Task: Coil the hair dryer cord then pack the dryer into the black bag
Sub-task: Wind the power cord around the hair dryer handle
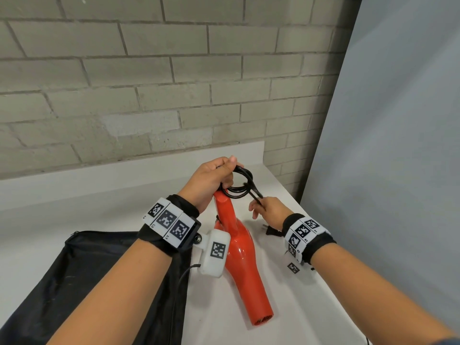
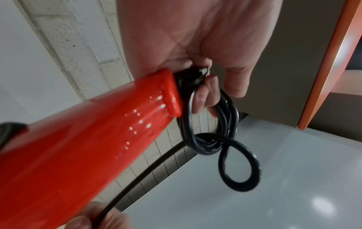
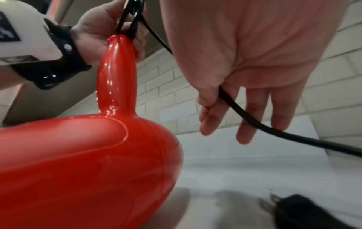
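— What are we holding?
— Our left hand [image 1: 210, 181] is gripping the cord [image 1: 239, 183] coils above the dryer [image 1: 239, 250]; our right hand [image 1: 267, 210] is pinching the tail.
— The bag [image 1: 82, 277]?
— Lying below our left wrist, probably flat.

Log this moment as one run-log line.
left hand: holds cord coil at dryer handle end | right hand: pinches loose cord | plug: on counter | black bag: flat, dryer not in it

Both hands [image 1: 211, 181] [image 1: 267, 210] raised — fingers curled

Left hand [image 2: 195, 38] grips coiled cord [image 2: 215, 124] at dryer handle [image 2: 117, 124].
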`<action>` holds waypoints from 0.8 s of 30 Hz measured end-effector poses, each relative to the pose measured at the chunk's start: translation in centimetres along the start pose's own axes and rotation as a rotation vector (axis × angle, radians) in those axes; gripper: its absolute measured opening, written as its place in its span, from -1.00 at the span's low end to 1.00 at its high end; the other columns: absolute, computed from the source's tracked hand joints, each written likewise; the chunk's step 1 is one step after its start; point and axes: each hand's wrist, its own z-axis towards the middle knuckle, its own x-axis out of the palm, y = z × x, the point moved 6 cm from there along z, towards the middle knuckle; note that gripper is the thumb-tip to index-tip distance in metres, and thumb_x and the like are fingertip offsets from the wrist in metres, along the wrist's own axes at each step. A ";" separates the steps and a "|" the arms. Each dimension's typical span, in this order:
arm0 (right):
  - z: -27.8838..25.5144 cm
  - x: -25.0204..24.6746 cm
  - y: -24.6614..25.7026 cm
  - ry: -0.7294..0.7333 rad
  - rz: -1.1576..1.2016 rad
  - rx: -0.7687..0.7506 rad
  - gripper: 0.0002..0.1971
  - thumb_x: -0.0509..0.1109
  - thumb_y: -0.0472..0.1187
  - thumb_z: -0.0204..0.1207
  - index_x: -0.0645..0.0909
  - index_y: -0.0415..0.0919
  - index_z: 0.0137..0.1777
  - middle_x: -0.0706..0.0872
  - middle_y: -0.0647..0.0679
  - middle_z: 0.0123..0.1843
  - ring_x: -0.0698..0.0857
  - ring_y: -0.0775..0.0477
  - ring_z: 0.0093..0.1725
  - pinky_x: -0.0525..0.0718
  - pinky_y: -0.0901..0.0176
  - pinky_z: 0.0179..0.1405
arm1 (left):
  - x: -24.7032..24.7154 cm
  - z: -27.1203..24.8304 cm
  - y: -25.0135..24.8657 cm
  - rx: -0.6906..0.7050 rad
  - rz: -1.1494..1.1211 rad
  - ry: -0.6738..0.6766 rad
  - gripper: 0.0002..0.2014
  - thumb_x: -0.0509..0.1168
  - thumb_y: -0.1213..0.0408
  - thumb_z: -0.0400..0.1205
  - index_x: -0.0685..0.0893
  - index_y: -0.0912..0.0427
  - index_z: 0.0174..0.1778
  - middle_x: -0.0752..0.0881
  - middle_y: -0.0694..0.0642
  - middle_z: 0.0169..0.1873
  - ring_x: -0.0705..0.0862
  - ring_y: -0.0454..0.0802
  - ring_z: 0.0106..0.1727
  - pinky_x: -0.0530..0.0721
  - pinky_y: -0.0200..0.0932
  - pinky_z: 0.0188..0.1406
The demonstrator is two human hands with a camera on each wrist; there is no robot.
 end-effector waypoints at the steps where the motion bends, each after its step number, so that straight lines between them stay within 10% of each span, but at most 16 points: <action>1: 0.2 0.2 -0.4 0.003 -0.024 0.032 -0.75 0.09 -0.21 0.66 0.62 -0.16 -0.04 0.72 -0.06 -0.19 0.62 0.01 -0.24 0.56 0.24 -0.11 | 0.0 0.0 0.0 -0.002 -0.005 -0.003 -0.75 0.13 0.16 0.65 0.65 0.15 -0.21 0.34 -0.17 -0.69 0.31 -0.19 -0.56 0.39 -0.44 -0.45; 3: 0.7 0.9 -1.4 0.034 -0.077 0.114 -0.75 0.11 -0.24 0.65 0.64 -0.24 0.04 0.78 -0.17 -0.04 0.59 0.10 -0.30 0.52 0.36 -0.23 | -0.1 -0.2 0.0 -0.006 -0.021 -0.005 -0.77 0.15 0.16 0.63 0.64 0.17 -0.23 0.33 -0.15 -0.68 0.30 -0.19 -0.57 0.38 -0.44 -0.47; 8: 0.7 2.3 -2.0 0.131 -0.223 0.241 -0.71 0.16 -0.32 0.62 0.52 -0.30 0.31 0.66 -0.25 0.29 0.61 -0.18 0.28 0.48 0.14 0.30 | 0.0 -0.3 0.0 -0.007 -0.008 -0.010 -0.80 0.20 0.16 0.60 0.65 0.16 -0.23 0.35 -0.17 -0.69 0.31 -0.20 -0.57 0.37 -0.44 -0.47; 12: -1.0 0.9 2.2 0.041 -0.020 -0.074 -0.42 0.28 -0.29 0.56 0.19 -0.17 0.56 0.44 -0.13 0.51 0.42 -0.03 0.48 0.30 0.41 0.38 | -0.1 -0.4 -0.1 0.007 0.018 -0.025 -0.81 0.21 0.18 0.61 0.65 0.15 -0.23 0.37 -0.14 -0.68 0.33 -0.21 -0.57 0.40 -0.46 -0.48; 14: -2.5 -0.5 5.5 -0.052 0.136 -0.302 -0.45 0.30 -0.34 0.54 0.27 -0.17 0.52 0.50 0.02 0.41 0.43 0.25 0.35 0.27 0.75 0.20 | -0.1 -0.5 -0.3 0.015 0.009 -0.030 -0.81 0.20 0.22 0.62 0.64 0.18 -0.23 0.37 -0.06 -0.64 0.38 -0.24 -0.60 0.45 -0.49 -0.49; 17: -3.5 -1.4 8.1 -0.096 0.219 -0.463 -0.65 0.26 -0.35 0.58 0.48 -0.15 0.36 0.60 0.11 0.19 0.56 0.28 0.11 0.45 0.59 0.11 | -0.2 -0.4 -0.3 0.011 0.001 -0.036 -0.81 0.18 0.23 0.63 0.63 0.19 -0.23 0.35 -0.03 -0.64 0.44 -0.26 -0.63 0.49 -0.48 -0.50; 24: -1.7 -2.2 5.5 -0.169 0.165 -0.218 -0.64 0.22 -0.27 0.61 0.51 0.05 -0.43 0.54 0.10 -0.47 0.47 0.17 -0.42 0.44 0.61 -0.42 | -0.3 -0.4 -0.2 -0.027 0.003 0.000 -0.84 0.22 0.21 0.59 0.65 0.18 -0.22 0.32 -0.15 -0.68 0.29 -0.19 -0.58 0.36 -0.43 -0.51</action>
